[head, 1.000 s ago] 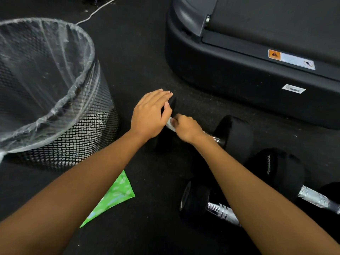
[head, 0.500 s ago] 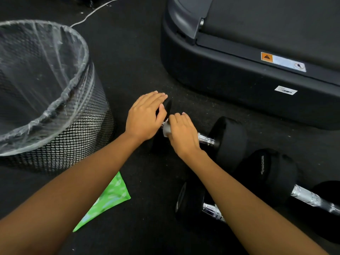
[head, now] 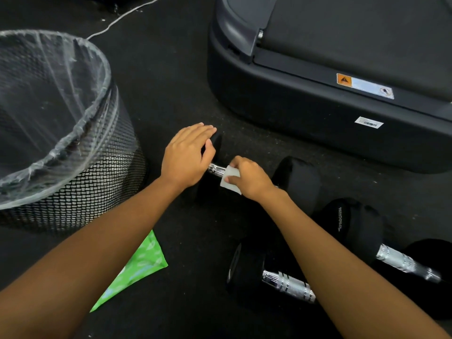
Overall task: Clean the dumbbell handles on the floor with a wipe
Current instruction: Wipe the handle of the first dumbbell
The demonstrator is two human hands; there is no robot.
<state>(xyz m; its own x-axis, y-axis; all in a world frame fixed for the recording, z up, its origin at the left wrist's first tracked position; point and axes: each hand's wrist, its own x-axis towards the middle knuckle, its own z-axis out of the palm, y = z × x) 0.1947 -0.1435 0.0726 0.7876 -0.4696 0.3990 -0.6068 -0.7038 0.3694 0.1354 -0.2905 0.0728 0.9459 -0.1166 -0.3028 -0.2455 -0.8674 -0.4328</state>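
Though partly covered by both hands, find the black rubber-headed dumbbell (head: 297, 182) lying on the dark speckled floor (head: 171, 77), between the black wire-mesh bin (head: 97, 189) and the base of the dark grey treadmill (head: 318, 118). Lies with its long axis almost across the view, from upper left to lower right, with the right head a little closer to the person.

On the left head, see the left hand (head: 186, 157): laid flat, fingers straight and close together, thumb down the inner side of the head. Grips nothing, only rests on the rubber. On the chrome handle (head: 216, 169), see the right hand (head: 252, 179): fingers curled and closed on a small white wipe (head: 230, 179), pressed around the bar.

Between the two hands, only a short bright piece of bar to see; for the remainder, hidden under wipe and fingers. Left head almost fully hidden under the palm.

Closer to the person, note the nearest dumbbell (head: 286, 282), crossed by the right forearm, and beside it the third dumbbell (head: 354, 223), with its right head hard to separate from the dark floor. Under the left forearm, note a green plastic packet (head: 144, 263), half hidden. Impossible to read the print on packet and treadmill labels.
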